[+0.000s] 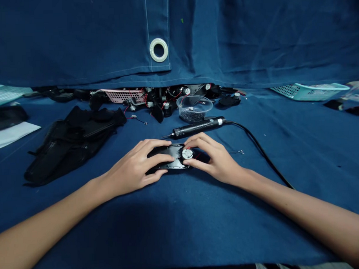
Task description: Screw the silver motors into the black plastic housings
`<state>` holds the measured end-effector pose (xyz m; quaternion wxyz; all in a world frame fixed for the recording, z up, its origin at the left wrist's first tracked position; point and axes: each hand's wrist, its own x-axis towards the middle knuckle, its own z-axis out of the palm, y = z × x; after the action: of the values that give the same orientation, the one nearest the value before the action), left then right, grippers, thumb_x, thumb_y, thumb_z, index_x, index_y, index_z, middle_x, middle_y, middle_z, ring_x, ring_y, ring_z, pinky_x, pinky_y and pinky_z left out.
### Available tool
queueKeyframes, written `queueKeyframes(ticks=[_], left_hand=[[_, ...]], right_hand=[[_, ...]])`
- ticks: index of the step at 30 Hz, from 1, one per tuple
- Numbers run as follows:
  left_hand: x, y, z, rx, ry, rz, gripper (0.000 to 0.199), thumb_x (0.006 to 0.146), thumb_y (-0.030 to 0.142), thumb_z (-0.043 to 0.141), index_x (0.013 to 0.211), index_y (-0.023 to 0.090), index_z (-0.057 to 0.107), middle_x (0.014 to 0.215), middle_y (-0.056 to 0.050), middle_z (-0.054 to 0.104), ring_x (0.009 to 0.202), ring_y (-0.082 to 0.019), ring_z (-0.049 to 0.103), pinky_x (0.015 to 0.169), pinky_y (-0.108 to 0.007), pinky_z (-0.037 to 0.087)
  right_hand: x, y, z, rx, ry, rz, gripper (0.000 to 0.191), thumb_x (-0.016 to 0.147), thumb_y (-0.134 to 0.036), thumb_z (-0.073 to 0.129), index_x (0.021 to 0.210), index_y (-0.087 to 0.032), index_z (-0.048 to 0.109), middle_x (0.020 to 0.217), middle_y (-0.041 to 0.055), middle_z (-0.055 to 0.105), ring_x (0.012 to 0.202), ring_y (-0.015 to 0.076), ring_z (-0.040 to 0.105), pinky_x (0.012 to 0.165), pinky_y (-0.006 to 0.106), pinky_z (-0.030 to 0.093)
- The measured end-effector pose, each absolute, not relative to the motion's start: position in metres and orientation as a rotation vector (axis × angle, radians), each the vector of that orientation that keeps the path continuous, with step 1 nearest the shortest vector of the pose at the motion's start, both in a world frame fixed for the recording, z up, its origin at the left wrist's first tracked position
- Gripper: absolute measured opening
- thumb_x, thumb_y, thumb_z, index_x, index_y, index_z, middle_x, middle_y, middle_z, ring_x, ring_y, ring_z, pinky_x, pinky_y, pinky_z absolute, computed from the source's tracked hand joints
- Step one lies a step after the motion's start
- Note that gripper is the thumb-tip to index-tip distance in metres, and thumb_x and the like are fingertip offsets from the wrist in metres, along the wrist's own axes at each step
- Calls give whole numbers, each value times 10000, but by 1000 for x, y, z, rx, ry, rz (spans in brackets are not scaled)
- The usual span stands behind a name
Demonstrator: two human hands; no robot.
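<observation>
A black plastic shell lies on the blue cloth in front of me, its shiny inner side facing up. My left hand grips the shell's left part, fingers along its edges and one fingertip resting inside. At the shell's right end sits a small round silver motor. The thumb and fingers of my right hand pinch the motor from its right side. Thin red wire shows beside it, partly hidden by my right hand. Whether the motor is seated in the shell I cannot tell.
Just beyond my hands lies a black electric screwdriver, its cable trailing right. Behind it stands a clear tub of small dark screws. Black shells are piled left. A pink basket and wired motors line the back.
</observation>
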<state>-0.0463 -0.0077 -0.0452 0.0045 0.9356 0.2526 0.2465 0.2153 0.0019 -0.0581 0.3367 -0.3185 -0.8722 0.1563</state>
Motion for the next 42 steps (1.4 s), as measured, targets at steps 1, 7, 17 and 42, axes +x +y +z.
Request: queueKeyframes(ticks=[1, 7, 17, 42], left_hand=[[-46, -7, -46, 2913, 790, 766, 300, 866, 190, 594, 1165, 207, 613, 1321, -117, 511, 1231, -246, 473, 1022, -433, 439], [-46, -6, -50, 2855, 770, 693, 319, 893, 244, 584, 1211, 235, 595, 1306, -72, 549, 1221, -221, 462, 1028, -423, 441], [-46, -6, -49, 2836, 758, 673, 321, 903, 220, 564, 1219, 257, 605, 1268, -60, 585, 1204, -222, 470, 1017, -436, 452], [-47, -6, -50, 2828, 766, 635, 333, 906, 219, 559, 1233, 270, 592, 1297, -46, 565, 1219, -220, 448, 1039, -432, 429]], right_hand=[[215, 2, -59, -838, -2279, 427, 266, 859, -362, 619, 1064, -207, 551, 1107, 57, 561, 1024, 160, 560, 915, 343, 486], [214, 3, -61, -894, -2302, 533, 258, 869, -396, 596, 1031, -198, 559, 1065, 59, 578, 969, 160, 579, 877, 340, 496], [214, 4, -63, -916, -2297, 558, 273, 867, -419, 593, 1034, -205, 570, 1061, 52, 581, 944, 152, 586, 857, 322, 495], [214, 3, -61, -917, -2294, 572, 267, 870, -418, 588, 1027, -204, 565, 1057, 51, 578, 935, 149, 587, 849, 317, 495]])
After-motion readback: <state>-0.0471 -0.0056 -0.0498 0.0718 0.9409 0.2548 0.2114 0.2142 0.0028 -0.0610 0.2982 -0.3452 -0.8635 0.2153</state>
